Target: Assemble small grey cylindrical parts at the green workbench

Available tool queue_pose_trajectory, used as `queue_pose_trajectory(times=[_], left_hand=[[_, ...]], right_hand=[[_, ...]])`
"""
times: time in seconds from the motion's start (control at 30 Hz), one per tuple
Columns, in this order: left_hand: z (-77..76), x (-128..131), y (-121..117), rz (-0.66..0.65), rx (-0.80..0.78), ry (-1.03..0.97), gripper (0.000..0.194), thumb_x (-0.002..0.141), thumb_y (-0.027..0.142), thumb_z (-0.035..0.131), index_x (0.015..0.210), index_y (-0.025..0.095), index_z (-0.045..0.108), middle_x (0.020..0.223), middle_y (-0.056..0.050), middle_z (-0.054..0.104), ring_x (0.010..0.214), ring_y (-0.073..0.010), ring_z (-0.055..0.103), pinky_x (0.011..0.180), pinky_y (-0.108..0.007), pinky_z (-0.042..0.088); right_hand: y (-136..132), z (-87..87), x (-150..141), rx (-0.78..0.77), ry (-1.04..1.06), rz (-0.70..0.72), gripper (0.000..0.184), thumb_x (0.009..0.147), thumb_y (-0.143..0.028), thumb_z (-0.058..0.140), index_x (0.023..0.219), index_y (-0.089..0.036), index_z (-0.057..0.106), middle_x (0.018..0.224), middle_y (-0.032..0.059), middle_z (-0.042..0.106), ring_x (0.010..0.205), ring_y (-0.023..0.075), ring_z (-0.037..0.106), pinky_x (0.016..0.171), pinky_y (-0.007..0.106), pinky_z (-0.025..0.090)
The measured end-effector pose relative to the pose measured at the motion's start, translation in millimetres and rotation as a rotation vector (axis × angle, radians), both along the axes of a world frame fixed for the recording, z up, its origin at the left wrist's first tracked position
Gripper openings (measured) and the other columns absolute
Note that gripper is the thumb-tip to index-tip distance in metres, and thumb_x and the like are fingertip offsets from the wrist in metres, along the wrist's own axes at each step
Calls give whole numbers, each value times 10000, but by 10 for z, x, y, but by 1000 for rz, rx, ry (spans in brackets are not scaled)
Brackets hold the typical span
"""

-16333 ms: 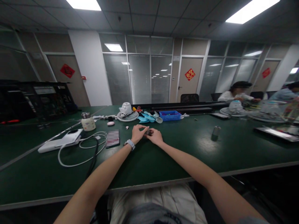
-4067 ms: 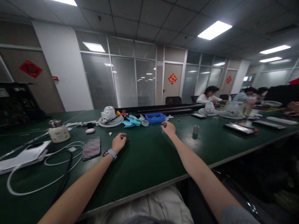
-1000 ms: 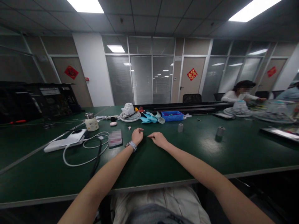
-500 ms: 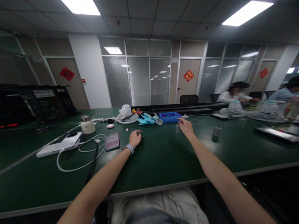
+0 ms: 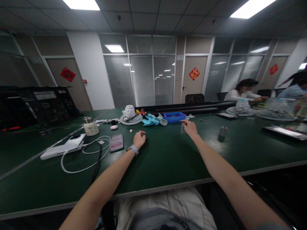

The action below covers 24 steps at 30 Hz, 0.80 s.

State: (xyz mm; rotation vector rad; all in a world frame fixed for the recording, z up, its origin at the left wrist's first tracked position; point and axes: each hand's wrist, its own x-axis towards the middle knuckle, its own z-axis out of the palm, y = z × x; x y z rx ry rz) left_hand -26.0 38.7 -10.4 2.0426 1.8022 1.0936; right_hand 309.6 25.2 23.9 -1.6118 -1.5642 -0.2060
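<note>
My right hand (image 5: 191,128) is at a small grey metal cylinder (image 5: 182,129) standing upright on the green table. Thumb and forefinger are closed at its top, and the hand hides part of it. Nothing shows in my left hand (image 5: 139,139), which rests on the table with its fingers loosely bent and apart and a watch (image 5: 133,148) on the wrist. A second metal cylinder (image 5: 223,132) stands upright farther right, apart from both hands. Beyond my hands lie light-blue fan blades (image 5: 150,119) and a blue plastic basket (image 5: 175,118) with small things in it.
A white fan part (image 5: 129,114) stands behind. At left are a cream bottle (image 5: 91,126), a pink case (image 5: 114,127), an earbud (image 5: 130,131), a phone (image 5: 116,142), and a white device (image 5: 64,148) with looped cables. Another person (image 5: 247,92) sits across at right.
From beside my left hand, my right hand has moved right and forward to the nearer metal cylinder; it has stayed there for the last half second. My left hand has barely moved.
</note>
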Motion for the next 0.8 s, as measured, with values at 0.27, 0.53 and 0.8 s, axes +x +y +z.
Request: queue_pose_trajectory(times=[0.27, 0.53, 0.8], left_hand=[[17, 17, -24, 0, 11, 12, 294, 757, 153, 472, 993, 170, 647, 887, -66, 639, 862, -172, 577, 758, -260, 431], [0, 3, 1, 1, 11, -12, 273, 764, 172, 478, 983, 175, 640, 889, -69, 633, 812, -171, 577, 726, -266, 427], [39, 29, -47, -33, 55, -111, 253, 778, 263, 523, 979, 188, 658, 894, -50, 657, 791, -155, 584, 724, -257, 430]], right_hand=[[-39, -33, 1, -23, 57, -33, 305, 749, -309, 628, 1050, -256, 640, 957, 23, 700, 897, 182, 643, 814, 297, 473], [44, -205, 36, -274, 195, -186, 464, 628, -443, 710, 1013, -188, 672, 1001, 110, 685, 944, 260, 636, 792, 349, 498], [73, -212, -790, -266, 456, 95, 454, 587, -336, 744, 1018, -214, 668, 982, 55, 698, 929, 210, 647, 829, 341, 500]])
